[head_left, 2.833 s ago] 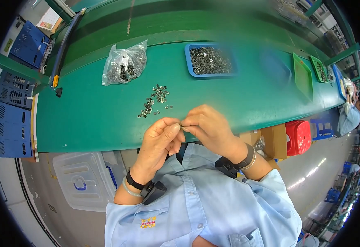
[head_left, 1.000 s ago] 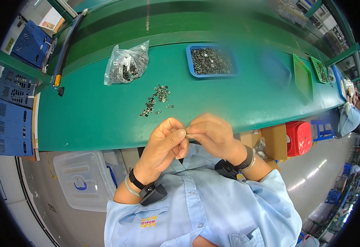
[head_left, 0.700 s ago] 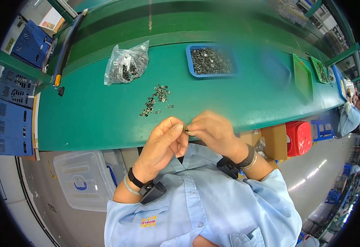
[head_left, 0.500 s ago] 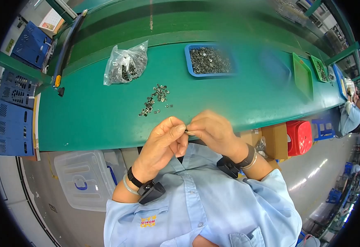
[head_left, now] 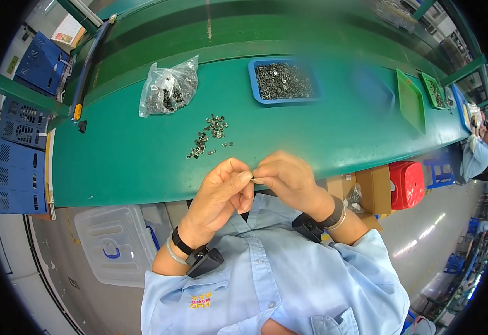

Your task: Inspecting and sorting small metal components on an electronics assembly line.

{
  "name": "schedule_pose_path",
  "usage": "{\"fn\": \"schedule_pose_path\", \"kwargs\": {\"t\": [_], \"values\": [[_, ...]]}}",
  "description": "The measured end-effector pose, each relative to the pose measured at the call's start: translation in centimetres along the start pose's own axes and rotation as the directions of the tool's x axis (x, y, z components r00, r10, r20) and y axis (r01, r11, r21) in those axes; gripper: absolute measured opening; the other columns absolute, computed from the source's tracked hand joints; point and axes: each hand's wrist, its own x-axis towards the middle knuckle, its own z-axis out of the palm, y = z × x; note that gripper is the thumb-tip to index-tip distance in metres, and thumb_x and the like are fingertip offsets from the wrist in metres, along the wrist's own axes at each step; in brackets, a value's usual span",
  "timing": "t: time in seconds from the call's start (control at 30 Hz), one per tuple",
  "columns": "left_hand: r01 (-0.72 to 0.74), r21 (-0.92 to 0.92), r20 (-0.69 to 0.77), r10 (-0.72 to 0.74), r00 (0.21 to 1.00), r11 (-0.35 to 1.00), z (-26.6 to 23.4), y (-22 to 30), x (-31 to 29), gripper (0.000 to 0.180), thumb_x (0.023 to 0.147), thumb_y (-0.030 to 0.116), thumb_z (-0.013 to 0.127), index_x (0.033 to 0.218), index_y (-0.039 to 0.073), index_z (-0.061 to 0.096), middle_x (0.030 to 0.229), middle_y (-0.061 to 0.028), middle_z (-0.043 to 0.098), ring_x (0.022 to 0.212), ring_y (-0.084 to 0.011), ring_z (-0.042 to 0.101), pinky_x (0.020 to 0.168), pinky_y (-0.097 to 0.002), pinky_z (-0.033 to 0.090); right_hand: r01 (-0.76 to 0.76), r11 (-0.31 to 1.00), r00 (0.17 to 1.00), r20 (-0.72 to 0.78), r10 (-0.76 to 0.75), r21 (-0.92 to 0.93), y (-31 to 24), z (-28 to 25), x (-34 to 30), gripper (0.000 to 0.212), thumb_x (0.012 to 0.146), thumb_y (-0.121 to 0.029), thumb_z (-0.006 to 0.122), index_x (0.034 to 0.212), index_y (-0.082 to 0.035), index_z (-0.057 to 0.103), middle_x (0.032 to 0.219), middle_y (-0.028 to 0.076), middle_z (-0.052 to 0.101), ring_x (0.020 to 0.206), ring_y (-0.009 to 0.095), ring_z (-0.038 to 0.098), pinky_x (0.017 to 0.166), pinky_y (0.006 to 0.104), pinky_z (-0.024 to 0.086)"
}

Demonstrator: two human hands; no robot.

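Note:
My left hand (head_left: 225,184) and my right hand (head_left: 286,180) meet above the near edge of the green table (head_left: 126,162). Thumb and forefinger of each are pinched together, tip to tip, around a tiny part (head_left: 253,178) that the fingers mostly cover; its kind is too small to tell. Just beyond my hands lies a loose heap of small metal parts (head_left: 217,127), trailing toward the left. Behind it sit a clear plastic bag (head_left: 153,95) with similar dark parts and a blue tray (head_left: 253,84) full of small metal pieces.
Green trays (head_left: 410,103) stand at the table's right end, where a person in blue (head_left: 474,156) sits. Blue crates (head_left: 19,176) line the left side. Below the table are a clear storage box (head_left: 113,240), a cardboard box (head_left: 373,190) and a red stool (head_left: 405,184).
Both hands stay pinched together in nearly the same place. The tiny part between the fingertips looks slightly turned. The heap, bag and tray lie as before.

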Motion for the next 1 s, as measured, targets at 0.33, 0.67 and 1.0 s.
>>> {"fn": "schedule_pose_path", "kwargs": {"t": [0.33, 0.67, 1.0], "values": [[-0.055, 0.001, 0.002, 0.055, 0.998, 0.999, 0.35, 0.06, -0.11, 0.012, 0.094, 0.018, 0.056, 0.097, 0.007, 0.052, 0.068, -0.0057, 0.057, 0.053, -0.013, 0.052, 0.046, -0.0253, 0.04, -0.105, 0.991, 0.994, -0.013, 0.106, 0.088, 0.02, 0.1, 0.42, 0.013, 0.076, -0.002, 0.071, 0.087, -0.006, 0.064, 0.082, 0.005, 0.063, 0.075, 0.02, 0.061, 0.063, 0.0297, 0.049], [-0.206, 0.178, -0.069, 0.221, 0.973, 0.962, 0.64, -0.78, -0.25, 0.012, 0.092, 0.015, 0.059, 0.097, 0.005, 0.052, 0.067, -0.0056, 0.057, 0.053, -0.0113, 0.053, 0.046, -0.0234, 0.043, -0.153, 0.974, 0.985, -0.059, 0.165, 0.165, -0.51, 0.82, -0.19, 0.013, 0.08, -0.001, 0.068, 0.09, -0.006, 0.063, 0.086, 0.005, 0.063, 0.077, 0.018, 0.06, 0.065, 0.0291, 0.048], [-0.114, 0.104, -0.001, 0.115, 0.993, 0.988, 0.52, -0.2, 0.43, 0.013, 0.094, 0.017, 0.057, 0.1, 0.006, 0.053, 0.074, -0.0047, 0.06, 0.058, -0.0092, 0.054, 0.049, -0.0216, 0.041, -0.107, 0.988, 0.992, -0.063, 0.114, 0.108, 0.11, -0.04, 0.4, 0.012, 0.079, -0.001, 0.068, 0.089, -0.006, 0.063, 0.086, 0.006, 0.063, 0.077, 0.021, 0.06, 0.067, 0.0304, 0.049]]}}
